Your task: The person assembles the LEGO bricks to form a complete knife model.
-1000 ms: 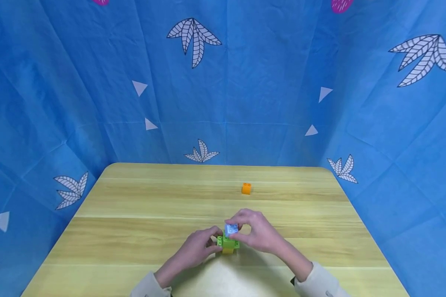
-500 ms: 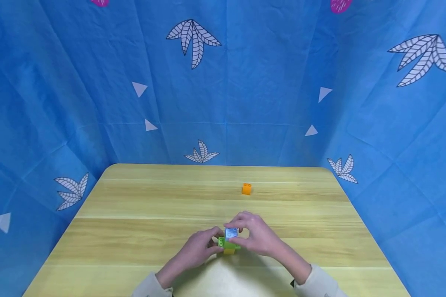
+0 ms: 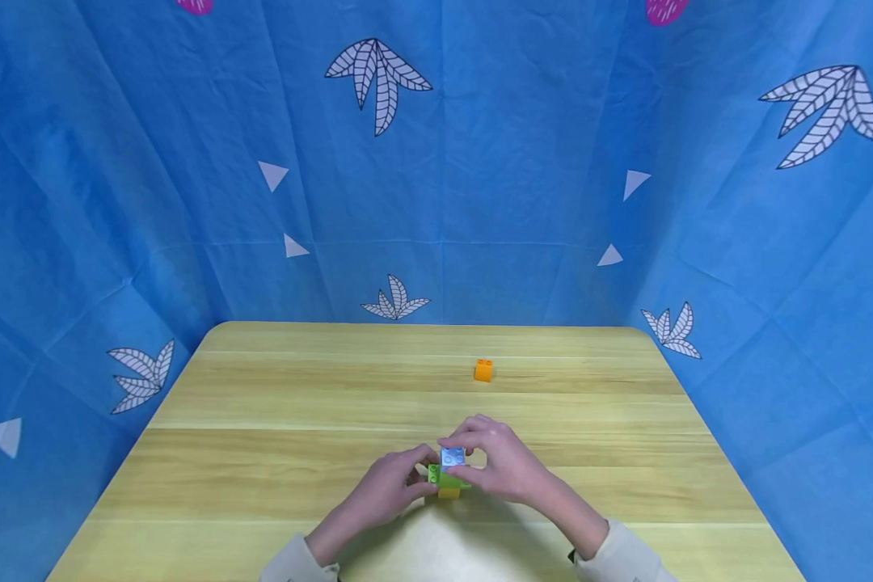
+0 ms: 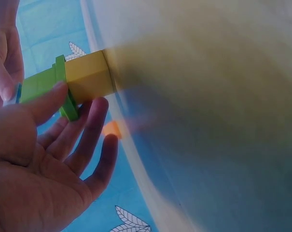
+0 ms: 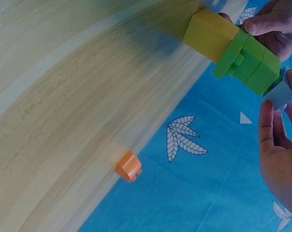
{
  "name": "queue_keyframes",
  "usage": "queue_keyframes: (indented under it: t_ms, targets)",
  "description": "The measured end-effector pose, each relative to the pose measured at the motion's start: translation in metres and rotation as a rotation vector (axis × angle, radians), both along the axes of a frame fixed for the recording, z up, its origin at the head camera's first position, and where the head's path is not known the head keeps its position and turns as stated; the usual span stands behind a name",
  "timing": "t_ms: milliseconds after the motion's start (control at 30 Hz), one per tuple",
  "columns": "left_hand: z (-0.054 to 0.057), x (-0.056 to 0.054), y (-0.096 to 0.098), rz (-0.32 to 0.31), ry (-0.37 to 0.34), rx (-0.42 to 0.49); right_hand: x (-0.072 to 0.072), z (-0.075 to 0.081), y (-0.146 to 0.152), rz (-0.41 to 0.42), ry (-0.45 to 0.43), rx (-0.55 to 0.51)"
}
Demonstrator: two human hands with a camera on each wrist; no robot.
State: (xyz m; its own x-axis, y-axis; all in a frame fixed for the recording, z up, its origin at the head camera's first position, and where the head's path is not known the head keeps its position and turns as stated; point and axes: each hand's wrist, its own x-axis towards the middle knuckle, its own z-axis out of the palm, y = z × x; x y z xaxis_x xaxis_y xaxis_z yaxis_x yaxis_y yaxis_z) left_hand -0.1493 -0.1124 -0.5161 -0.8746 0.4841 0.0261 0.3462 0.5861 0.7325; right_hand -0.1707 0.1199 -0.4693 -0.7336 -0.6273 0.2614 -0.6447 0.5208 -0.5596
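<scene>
A stack of toy building blocks stands upright on the table. Yellow blocks (image 5: 211, 33) form its base, with a wide green plate (image 5: 231, 52) above them and green blocks (image 5: 257, 65) on that. My left hand (image 3: 383, 487) pinches the green part from the left between thumb and fingers. My right hand (image 3: 505, 461) pinches a light blue block (image 3: 453, 458) at the stack's top. In the right wrist view the blue block sits slightly askew, with a narrow gap showing beside the topmost green block.
An orange block (image 3: 483, 370) with a rounded side lies farther back on the wooden table (image 3: 298, 388), right of centre. Blue patterned cloth (image 3: 436, 162) hangs behind the table and along both sides.
My right hand has lowered slightly with the blue block onto the stack's top, covering more of the green. The left hand has kept its hold and barely moved.
</scene>
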Motion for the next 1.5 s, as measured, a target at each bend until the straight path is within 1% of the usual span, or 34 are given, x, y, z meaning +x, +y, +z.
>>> queue_keyframes:
  t_ms: [233,533,867,1300,1500]
  targets:
    - [0.000,0.001,0.000,-0.005,-0.023,0.013,0.002,-0.003,-0.001,-0.002,0.036,0.009]
    - [0.000,0.001,0.000,-0.005,-0.014,0.008,0.005,-0.007,-0.002,0.008,0.106,-0.011]
    - [0.000,0.000,0.000,-0.009,-0.021,0.007,0.004,-0.010,-0.001,-0.001,0.097,-0.023]
    - [-0.002,-0.002,0.000,-0.011,-0.005,-0.008,0.004,-0.011,-0.002,-0.024,0.072,-0.032]
    - [-0.002,-0.001,-0.001,-0.011,-0.004,-0.005,0.005,-0.010,-0.002,-0.022,0.055,-0.023]
